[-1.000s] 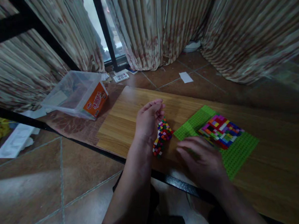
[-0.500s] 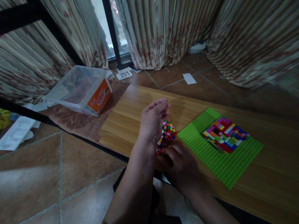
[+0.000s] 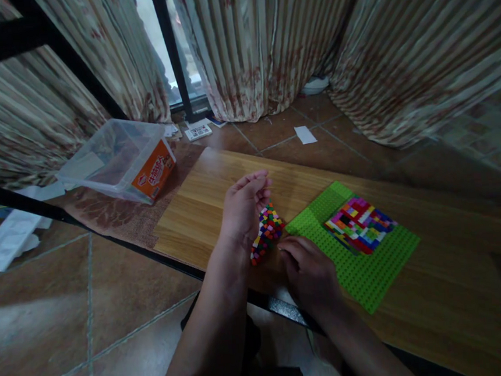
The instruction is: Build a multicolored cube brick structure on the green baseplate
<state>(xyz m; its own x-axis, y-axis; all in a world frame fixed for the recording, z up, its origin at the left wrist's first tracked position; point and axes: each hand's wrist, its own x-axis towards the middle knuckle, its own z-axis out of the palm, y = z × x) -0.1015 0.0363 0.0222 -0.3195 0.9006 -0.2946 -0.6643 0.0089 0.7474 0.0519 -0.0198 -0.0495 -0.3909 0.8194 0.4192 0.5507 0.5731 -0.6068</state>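
My left hand [image 3: 245,205] hovers just beyond a loose pile of small coloured bricks [image 3: 268,231], its fingers curled and thumb against them. What it holds, if anything, does not show. Between the pile and the green baseplate [image 3: 364,280] is my right hand [image 3: 311,270], closed with thumb and forefinger together; anything pinched there is too small or hidden to name. A patchwork of multicoloured bricks [image 3: 361,225] is built up on the baseplate. My left wrist partly covers the pile.
A clear plastic box [image 3: 119,158] with an orange label stands at the table's far left, on a brown patterned mat [image 3: 104,215]. Along the near side of the wooden table [image 3: 191,216] runs a black metal edge [image 3: 282,308]. Curtains [image 3: 238,48] hang behind; white paper [image 3: 305,134] lies on the floor.
My right hand went from the baseplate's near left side to the brick pile, then drew slightly back beside it, closed. My left hand keeps its pose. The view shifted slightly.
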